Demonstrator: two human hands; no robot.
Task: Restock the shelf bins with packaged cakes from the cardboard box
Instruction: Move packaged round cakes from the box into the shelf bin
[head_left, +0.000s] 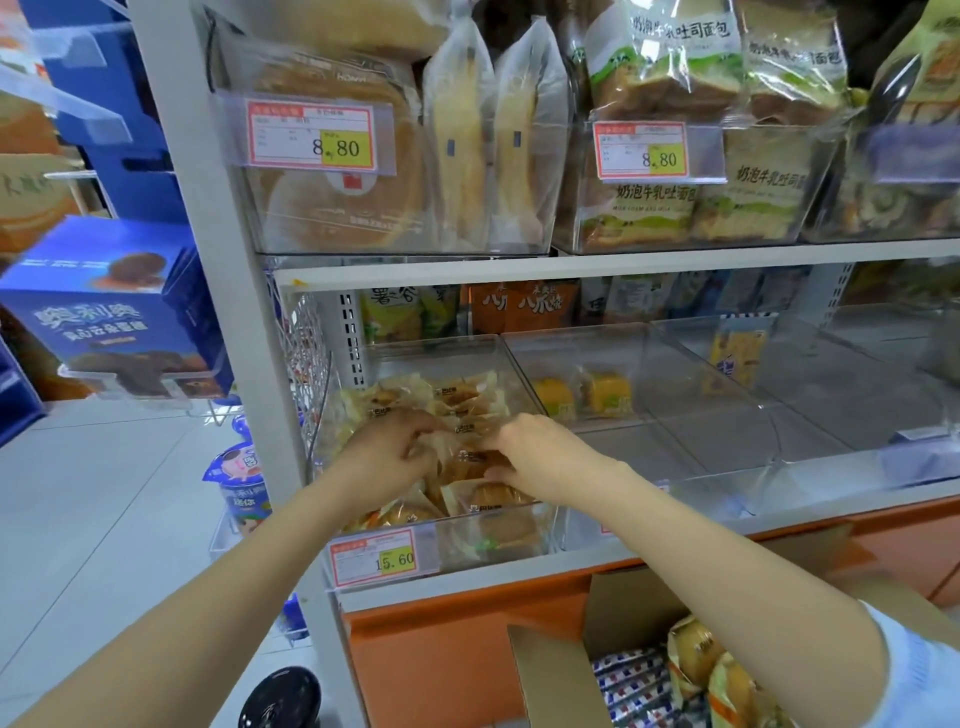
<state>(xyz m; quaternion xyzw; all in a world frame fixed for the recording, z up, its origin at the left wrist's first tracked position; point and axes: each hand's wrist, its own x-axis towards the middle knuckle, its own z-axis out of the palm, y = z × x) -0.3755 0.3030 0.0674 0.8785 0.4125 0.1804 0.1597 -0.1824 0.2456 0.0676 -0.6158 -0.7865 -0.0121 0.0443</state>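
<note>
Both hands reach into the leftmost clear shelf bin on the lower shelf, which is full of packaged cakes in clear wrappers. My left hand has its fingers curled on a wrapper in the pile. My right hand pinches a packaged cake between the two hands. The open cardboard box stands at the lower right below the shelf and holds more packaged cakes and striped packets.
The neighbouring bin holds two yellow cakes; bins further right look nearly bare. Bread bags fill the upper shelf. A price tag reads 15.60. A blue display box stands left, a dark round lid below.
</note>
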